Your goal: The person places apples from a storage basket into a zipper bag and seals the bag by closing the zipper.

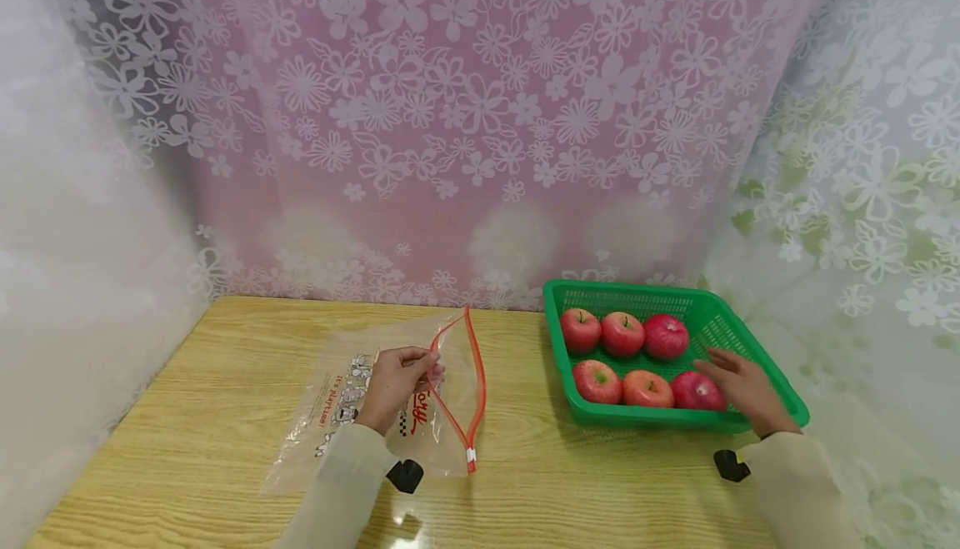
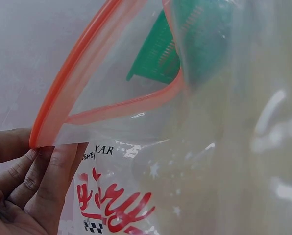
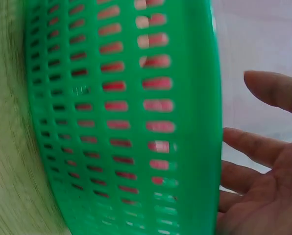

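Note:
My left hand (image 1: pixel 397 386) pinches the orange-edged mouth of a clear slider bag (image 1: pixel 352 424) between thumb and fingers. The bag's mouth gapes toward the right, with a white slider at its near corner; cartoon figures and red lettering are printed on its side. In the left wrist view, the orange zip strip (image 2: pixel 62 93) runs up from the fingertips. Over the right end of a green plastic basket (image 1: pixel 562 349) hovers my right hand (image 1: pixel 746 391), fingers spread and holding nothing. Closest to its fingertips is a red apple (image 1: pixel 697 391) in the basket's near row.
Several other apples lie in two rows in the basket, among them a far-left apple (image 1: pixel 580 331) and a near-left apple (image 1: pixel 597 381). Basket and bag share a wooden table (image 1: pixel 525 482). A flowered curtain (image 1: pixel 480 116) hangs behind and along the sides.

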Demonstrator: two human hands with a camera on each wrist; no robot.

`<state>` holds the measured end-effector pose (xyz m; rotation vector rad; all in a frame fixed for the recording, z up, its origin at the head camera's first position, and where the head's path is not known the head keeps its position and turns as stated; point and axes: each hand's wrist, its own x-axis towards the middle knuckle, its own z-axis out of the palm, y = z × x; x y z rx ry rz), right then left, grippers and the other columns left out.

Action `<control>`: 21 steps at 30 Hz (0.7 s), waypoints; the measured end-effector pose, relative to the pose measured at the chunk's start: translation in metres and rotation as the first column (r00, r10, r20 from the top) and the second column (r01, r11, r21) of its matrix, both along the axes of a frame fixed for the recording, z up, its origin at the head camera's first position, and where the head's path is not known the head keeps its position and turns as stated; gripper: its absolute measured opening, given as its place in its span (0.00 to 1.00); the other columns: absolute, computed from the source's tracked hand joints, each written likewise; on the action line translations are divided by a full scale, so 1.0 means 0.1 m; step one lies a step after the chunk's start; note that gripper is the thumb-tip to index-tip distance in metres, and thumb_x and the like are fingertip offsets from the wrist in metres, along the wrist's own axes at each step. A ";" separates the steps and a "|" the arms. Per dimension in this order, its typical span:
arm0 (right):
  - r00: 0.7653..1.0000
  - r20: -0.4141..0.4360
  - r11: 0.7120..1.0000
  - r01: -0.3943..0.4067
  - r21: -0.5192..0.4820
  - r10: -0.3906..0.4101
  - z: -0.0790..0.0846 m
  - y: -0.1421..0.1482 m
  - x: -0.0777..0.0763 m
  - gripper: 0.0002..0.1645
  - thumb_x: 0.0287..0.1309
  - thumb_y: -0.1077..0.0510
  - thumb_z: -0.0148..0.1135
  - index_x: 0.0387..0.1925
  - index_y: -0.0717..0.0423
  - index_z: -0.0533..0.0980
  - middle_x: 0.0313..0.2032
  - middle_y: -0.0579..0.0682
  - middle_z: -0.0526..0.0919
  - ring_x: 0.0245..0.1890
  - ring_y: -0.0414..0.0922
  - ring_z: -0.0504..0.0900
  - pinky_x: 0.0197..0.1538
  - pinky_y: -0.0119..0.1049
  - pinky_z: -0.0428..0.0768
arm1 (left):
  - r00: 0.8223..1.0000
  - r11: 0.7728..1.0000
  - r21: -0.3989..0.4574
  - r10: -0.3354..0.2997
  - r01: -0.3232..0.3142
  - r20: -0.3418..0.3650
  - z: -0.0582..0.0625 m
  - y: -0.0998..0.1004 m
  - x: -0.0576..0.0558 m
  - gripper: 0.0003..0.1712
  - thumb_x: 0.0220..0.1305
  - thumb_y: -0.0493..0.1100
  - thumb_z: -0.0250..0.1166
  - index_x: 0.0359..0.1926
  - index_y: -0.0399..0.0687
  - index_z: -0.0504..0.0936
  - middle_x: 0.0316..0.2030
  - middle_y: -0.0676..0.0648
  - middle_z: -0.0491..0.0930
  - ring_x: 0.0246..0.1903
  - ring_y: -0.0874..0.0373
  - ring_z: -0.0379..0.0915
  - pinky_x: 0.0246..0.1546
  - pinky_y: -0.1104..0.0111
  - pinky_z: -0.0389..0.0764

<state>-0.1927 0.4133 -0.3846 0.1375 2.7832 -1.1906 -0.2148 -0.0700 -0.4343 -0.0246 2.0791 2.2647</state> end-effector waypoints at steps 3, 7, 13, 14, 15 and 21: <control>0.998 0.058 0.999 -0.022 0.049 0.019 0.02 0.08 -0.04 0.50 0.70 0.38 0.46 0.71 0.74 0.45 0.69 0.75 0.44 0.66 0.75 0.47 0.60 0.70 0.58 | 1.000 1.000 0.005 0.001 -0.001 0.000 0.00 0.01 0.00 0.11 0.68 0.38 0.61 0.43 0.31 0.82 0.31 0.42 0.85 0.30 0.57 0.83 0.32 0.69 0.84; 0.989 0.138 0.995 -0.059 0.074 0.048 0.03 0.18 -0.11 0.49 0.70 0.38 0.45 0.69 0.77 0.47 0.68 0.78 0.43 0.64 0.76 0.50 0.60 0.68 0.61 | 1.000 1.000 0.002 0.003 -0.003 0.002 0.00 0.01 0.01 0.11 0.68 0.38 0.61 0.43 0.32 0.82 0.31 0.41 0.85 0.30 0.57 0.83 0.32 0.69 0.84; 0.967 0.241 0.995 -0.092 0.031 0.082 0.03 0.31 -0.21 0.46 0.72 0.42 0.44 0.66 0.81 0.50 0.64 0.81 0.54 0.57 0.72 0.68 0.57 0.59 0.73 | 1.000 1.000 0.000 0.004 -0.004 0.010 -0.01 0.01 0.00 0.11 0.67 0.38 0.61 0.42 0.32 0.83 0.32 0.41 0.85 0.30 0.57 0.83 0.33 0.68 0.84; 0.963 0.255 0.995 -0.095 0.026 0.085 0.03 0.33 -0.23 0.45 0.72 0.42 0.45 0.65 0.81 0.51 0.63 0.81 0.56 0.57 0.72 0.69 0.56 0.58 0.74 | 1.000 1.000 0.000 0.005 -0.005 0.011 -0.02 0.01 0.00 0.11 0.67 0.38 0.61 0.42 0.32 0.83 0.32 0.41 0.85 0.30 0.57 0.83 0.33 0.68 0.84; 0.959 0.267 0.995 -0.100 0.027 0.089 0.03 0.35 -0.25 0.45 0.72 0.42 0.45 0.65 0.81 0.52 0.62 0.81 0.57 0.55 0.71 0.71 0.55 0.56 0.76 | 1.000 1.000 -0.002 0.006 -0.006 0.011 -0.02 0.01 0.00 0.11 0.67 0.38 0.61 0.42 0.32 0.83 0.32 0.41 0.85 0.30 0.57 0.83 0.33 0.67 0.84; 0.942 0.319 0.990 -0.128 0.064 0.101 0.03 0.37 -0.32 0.38 0.71 0.46 0.48 0.63 0.78 0.60 0.60 0.79 0.62 0.50 0.66 0.76 0.49 0.52 0.79 | 1.000 1.000 -0.003 0.006 -0.006 0.013 -0.03 0.01 -0.01 0.11 0.67 0.38 0.61 0.43 0.32 0.83 0.34 0.37 0.85 0.30 0.57 0.83 0.33 0.68 0.84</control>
